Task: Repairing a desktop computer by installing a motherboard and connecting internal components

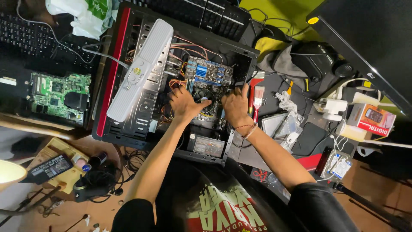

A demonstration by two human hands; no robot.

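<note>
Far left of the hands, a bare green circuit board (60, 95) lies on dark gear, with a black keyboard (30, 36) above it and a white plastic bag (83, 15) further up. Closer to the left hand, a long white power strip (139, 71) lies slanted across the open black computer case (112, 73), which has a red edge strip. Left hand (184, 103) reaches into the case, fingers spread and curved, fingertips resting on the round black cooler fan (205, 96) of the motherboard (209, 73); grip looks loose, cannot tell if it really holds anything. Fan sits between both hands, touching them. Right hand (236, 107) sits just right of the fan, fingers bent down onto the board edge, thumb up, bracelets on the wrist; not closed around anything visible. Just right of that hand a red-handled paintbrush (256, 98) lies on the case rim. Further right, a dark monitor (369, 47), a white adapter (332, 106) and an orange box (371, 119).
</note>
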